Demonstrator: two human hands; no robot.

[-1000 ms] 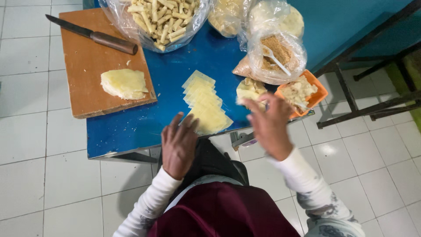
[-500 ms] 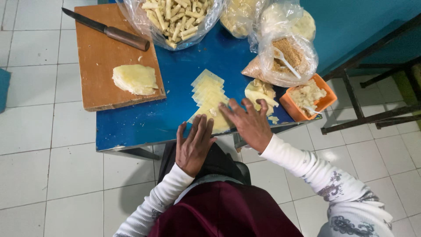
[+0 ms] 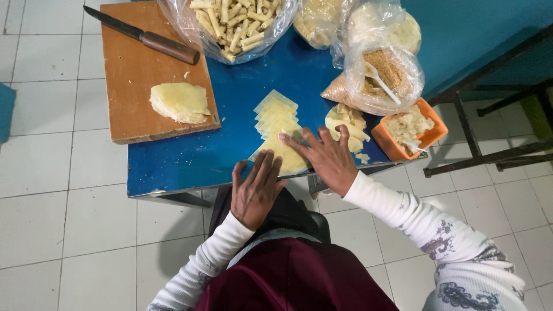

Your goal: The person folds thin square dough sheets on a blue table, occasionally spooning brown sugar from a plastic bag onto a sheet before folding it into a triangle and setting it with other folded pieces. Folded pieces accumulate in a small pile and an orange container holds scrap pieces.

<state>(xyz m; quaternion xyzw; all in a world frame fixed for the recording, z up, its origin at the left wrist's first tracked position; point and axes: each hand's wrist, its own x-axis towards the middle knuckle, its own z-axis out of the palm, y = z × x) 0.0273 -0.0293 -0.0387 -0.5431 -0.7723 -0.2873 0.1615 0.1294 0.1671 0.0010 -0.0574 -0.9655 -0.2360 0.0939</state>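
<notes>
Had shifted inward onto the nearest pale yellow square wrapper sheet (image 3: 282, 154) at the blue tabletop's (image 3: 190, 161) front edge: left hand (image 3: 256, 190) and right hand (image 3: 324, 158), flat, fingers spread, gripping nothing, pressing it down.
</notes>
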